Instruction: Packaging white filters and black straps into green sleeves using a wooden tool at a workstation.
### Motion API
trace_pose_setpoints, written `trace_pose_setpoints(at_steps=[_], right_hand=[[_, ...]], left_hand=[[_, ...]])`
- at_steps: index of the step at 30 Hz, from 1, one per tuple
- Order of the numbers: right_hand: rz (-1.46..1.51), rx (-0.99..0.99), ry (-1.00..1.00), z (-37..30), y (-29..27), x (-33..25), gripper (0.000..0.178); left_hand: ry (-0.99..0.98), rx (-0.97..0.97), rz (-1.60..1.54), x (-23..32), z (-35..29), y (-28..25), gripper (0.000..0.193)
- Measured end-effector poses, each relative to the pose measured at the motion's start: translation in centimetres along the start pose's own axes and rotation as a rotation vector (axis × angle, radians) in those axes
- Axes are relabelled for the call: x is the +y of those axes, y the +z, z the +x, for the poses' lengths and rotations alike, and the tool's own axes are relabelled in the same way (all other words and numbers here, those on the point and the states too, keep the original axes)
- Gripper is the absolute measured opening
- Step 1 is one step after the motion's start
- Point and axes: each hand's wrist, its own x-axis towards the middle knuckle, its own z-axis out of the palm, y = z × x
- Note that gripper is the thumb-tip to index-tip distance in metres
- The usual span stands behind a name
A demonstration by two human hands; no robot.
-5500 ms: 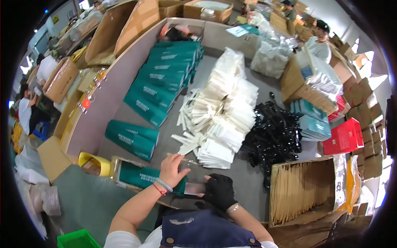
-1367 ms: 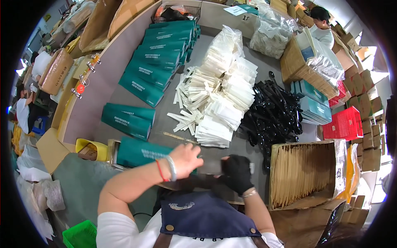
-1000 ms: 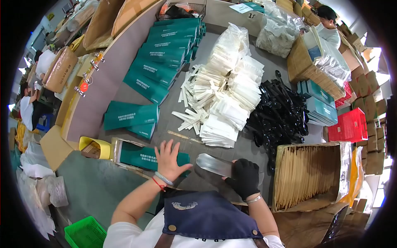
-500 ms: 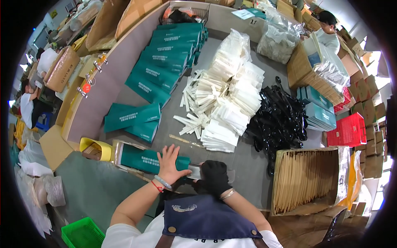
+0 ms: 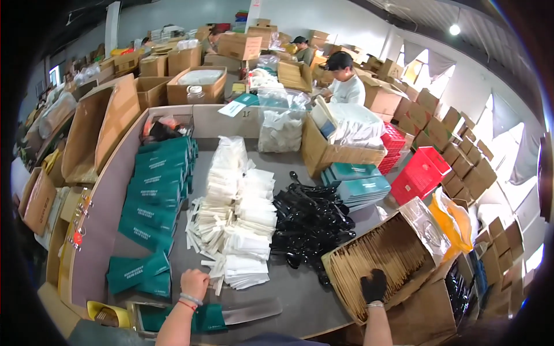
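Just below the left fingers (image 5: 199, 275), toward the person, a green pouch (image 5: 212, 319) lay flat at the near edge of the counter (image 5: 306, 303), partly hidden by the forearm. A clear scoop (image 5: 254, 310) stuck out of its right end, below and to the right of those fingers. Off to their lower left stood a yellow tub (image 5: 115, 314).

The left fingers were curled, close beside the near end of the white packets (image 5: 245, 230); whether they gripped anything could not be told. Well to their right, the right fingers (image 5: 378, 278), in a black glove, were down at the brown sticks (image 5: 381, 251) in an open carton (image 5: 340, 288); whether they had closed on any could not be seen.

Beyond the left fingers, the packets ran away in a long heap. Green pouches (image 5: 149, 216) overlapped in a row to the far left of these fingers. Black spoons (image 5: 311, 219) were piled between the two hands, farther off. Past the spoons sat teal booklets (image 5: 360, 187), with a red crate (image 5: 421, 173) beyond the right fingers.
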Motion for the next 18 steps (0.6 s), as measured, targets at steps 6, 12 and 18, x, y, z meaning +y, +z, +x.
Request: trace_pose_setpoints(at_steps=[6, 12, 18], right_hand=[[-0.232, -0.234, 0.221, 1.3, -2.5, 6.2, 0.035], [-0.394, -0.424, 0.191, 2.8, -3.1, 3.6, 0.022], [-0.362, -0.140, 0.117, 2.5, -1.3, 5.9, 0.019]], left_hand=[[-0.070, -0.014, -0.168, 0.8, 0.2, -2.4, 0.011], [-0.209, -0.056, -0.305, 1.6, -0.6, -4.4, 0.014], [-0.089, -0.015, -0.413, 3.8, 1.0, -4.2, 0.011]])
